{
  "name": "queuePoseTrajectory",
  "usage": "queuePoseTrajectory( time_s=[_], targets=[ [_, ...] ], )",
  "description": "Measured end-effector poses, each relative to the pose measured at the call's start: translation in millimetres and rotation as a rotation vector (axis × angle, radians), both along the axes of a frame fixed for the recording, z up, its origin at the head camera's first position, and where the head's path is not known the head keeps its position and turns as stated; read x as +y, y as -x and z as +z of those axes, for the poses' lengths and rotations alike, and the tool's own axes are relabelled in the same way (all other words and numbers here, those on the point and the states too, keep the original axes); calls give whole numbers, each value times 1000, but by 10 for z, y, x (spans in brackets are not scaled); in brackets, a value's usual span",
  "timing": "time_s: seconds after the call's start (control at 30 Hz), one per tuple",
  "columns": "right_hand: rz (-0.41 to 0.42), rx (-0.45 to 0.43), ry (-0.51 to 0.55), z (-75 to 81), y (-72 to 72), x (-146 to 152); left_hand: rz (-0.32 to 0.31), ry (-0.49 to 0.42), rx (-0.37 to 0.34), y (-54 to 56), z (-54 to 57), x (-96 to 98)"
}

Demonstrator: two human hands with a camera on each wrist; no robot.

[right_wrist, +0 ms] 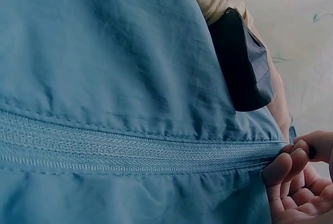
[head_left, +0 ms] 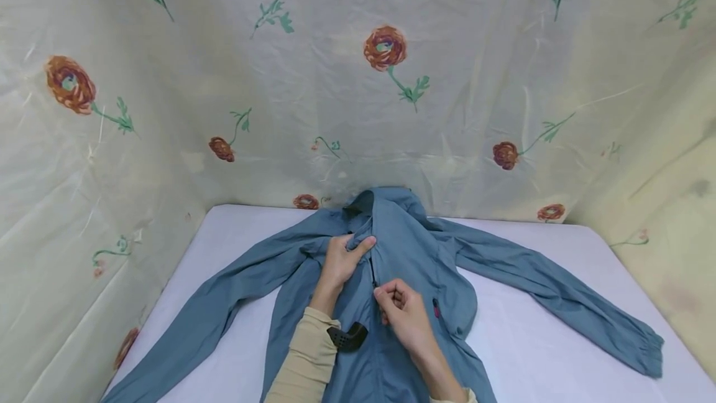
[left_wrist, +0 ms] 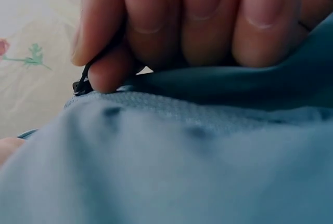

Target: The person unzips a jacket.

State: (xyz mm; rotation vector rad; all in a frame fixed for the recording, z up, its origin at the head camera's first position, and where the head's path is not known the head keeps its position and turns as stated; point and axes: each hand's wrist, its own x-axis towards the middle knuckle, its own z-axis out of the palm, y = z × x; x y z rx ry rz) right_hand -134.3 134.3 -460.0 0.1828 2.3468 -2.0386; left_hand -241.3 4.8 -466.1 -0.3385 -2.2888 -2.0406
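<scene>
A blue-grey zip jacket (head_left: pixel 414 241) lies front up with its sleeves spread and collar at the far end. My left hand (head_left: pixel 341 261) grips the left front edge below the collar, thumb on top. Lower down, my right hand (head_left: pixel 407 317) pinches the small black zipper pull (left_wrist: pixel 81 82) between thumb and curled fingers. Below that pull the zipper (right_wrist: pixel 135 154) is joined in the right wrist view; above it the front edges stand apart. The left wrist view shows the right fingers (left_wrist: pixel 151 11) close up, with the left hand mostly out of frame.
The jacket lies on a white table (head_left: pixel 537 341). Floral curtains (head_left: pixel 447 111) hang behind and at both sides. A black wrist device (head_left: pixel 348 337) sits over the left sleeve cuff. A pocket with a dark red zipper tab (head_left: pixel 436 308) is right of the right hand.
</scene>
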Motion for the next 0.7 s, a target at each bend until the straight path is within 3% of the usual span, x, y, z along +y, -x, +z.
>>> queuePoseTrajectory(
  time_s=[0.1,0.17,0.43,0.6,0.7],
  targets=[
    [-2,2,0,2,-23,-10,-3,5,-9,3,-3,-6],
    [-7,7,5,-37,-31,-8,1,2,-7,55,-100,0],
    [-8,-3,12,-39,-76,8,14,-4,5,56,-124,5],
    [14,2,10,-29,-96,-4,42,-12,-3,50,-83,2],
    [25,0,9,-31,-106,-17,52,-5,-13,-8,24,-8]
  ],
)
